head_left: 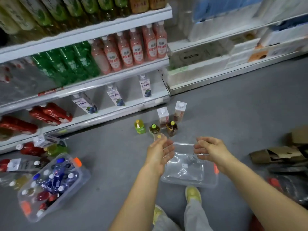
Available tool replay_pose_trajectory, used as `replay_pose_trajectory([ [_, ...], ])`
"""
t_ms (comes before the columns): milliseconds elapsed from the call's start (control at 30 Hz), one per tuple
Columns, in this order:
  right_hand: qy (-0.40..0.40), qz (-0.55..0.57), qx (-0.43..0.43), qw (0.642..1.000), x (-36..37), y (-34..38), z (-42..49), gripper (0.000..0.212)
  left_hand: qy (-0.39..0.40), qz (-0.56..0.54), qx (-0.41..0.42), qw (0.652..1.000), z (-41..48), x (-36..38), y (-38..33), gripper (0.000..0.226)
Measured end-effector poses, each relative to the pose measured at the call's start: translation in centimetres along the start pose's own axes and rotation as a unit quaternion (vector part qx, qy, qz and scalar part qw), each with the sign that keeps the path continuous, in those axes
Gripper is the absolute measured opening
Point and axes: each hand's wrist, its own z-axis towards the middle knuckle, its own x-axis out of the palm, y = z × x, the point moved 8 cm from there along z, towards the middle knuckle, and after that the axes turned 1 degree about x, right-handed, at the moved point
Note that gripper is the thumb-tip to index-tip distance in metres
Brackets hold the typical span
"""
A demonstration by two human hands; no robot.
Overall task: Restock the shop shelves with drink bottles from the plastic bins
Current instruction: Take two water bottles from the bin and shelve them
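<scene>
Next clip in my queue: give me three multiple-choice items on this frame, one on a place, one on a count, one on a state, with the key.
1. Where is the bottle-filled bin?
A) on the floor at the person's left
B) on the top shelf
C) on a cardboard box

2. How many blueberry-label bottles stand on their shelf?
A) one
B) three
C) six

3. What is the state of the clear bin by the shoes?
A) packed with bottles
B) lidded
C) holding no bottles

Key: 1 A, it sits on the grey floor at lower left. 2 B, three stand spaced along the shelf. 3 C, its bare bottom shows through.
</scene>
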Motion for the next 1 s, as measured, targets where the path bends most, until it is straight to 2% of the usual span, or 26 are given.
replay_pose_trajectory([
  [233, -0.065, 0.035, 0.034, 0.997, -5.2, -7.0, 7.3, 0.010, 0.001, 0.051, -0.056, 0.997, 6.8, 3.6, 8.0, 0.014],
  [300, -0.068, 0.033, 0.042, 0.996, -6.4, -8.9, 9.9, 0.015, 0.006, 0.062, -0.069, 0.996, 9.0, 5.1, 10.3, 0.009],
  [633, -0.084, -0.033, 0.059, 0.994, -12.0, -19.4, 20.0, 0.025, -0.032, 0.076, -0.110, 0.990, 17.7, 7.7, 21.6, 0.009],
  [700, -0.086, -0.051, 0.059, 0.993, -12.5, -21.6, 22.0, 0.022, -0.038, 0.081, -0.114, 0.989, 19.7, 7.6, 23.6, 0.009],
  [833, -0.079, -0.074, 0.085, 0.990, -12.4, -26.4, 26.3, 0.035, -0.048, 0.111, -0.116, 0.986, 23.7, 7.2, 26.8, 0.010],
  [1000, -0.096, -0.050, 0.121, 0.987, -10.7, -32.4, 31.3, 0.039, -0.019, 0.153, -0.095, 0.984, 29.4, 6.7, 30.4, 0.018],
])
